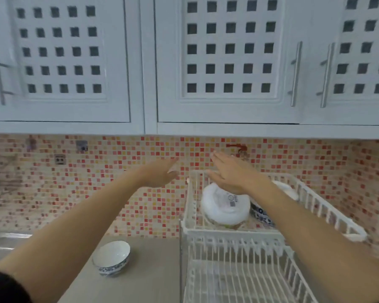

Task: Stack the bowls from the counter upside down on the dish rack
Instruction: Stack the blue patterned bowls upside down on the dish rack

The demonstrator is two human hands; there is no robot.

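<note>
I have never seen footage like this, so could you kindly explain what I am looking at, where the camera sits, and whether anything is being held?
There is no machine here: a camera worn on a person's head looks forward and down at their bare arms. The left hand and right hand are both open and empty, raised near the tiled wall. A white dish rack holds an upside-down white bowl on its upper tier, with other dishes partly hidden. One blue-patterned bowl sits upright on the counter.

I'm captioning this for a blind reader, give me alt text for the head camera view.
Both hands, left and right, hover open and empty above a white dish rack holding an upside-down white bowl. One blue-patterned bowl sits upright on the counter, below white cabinets.
</note>
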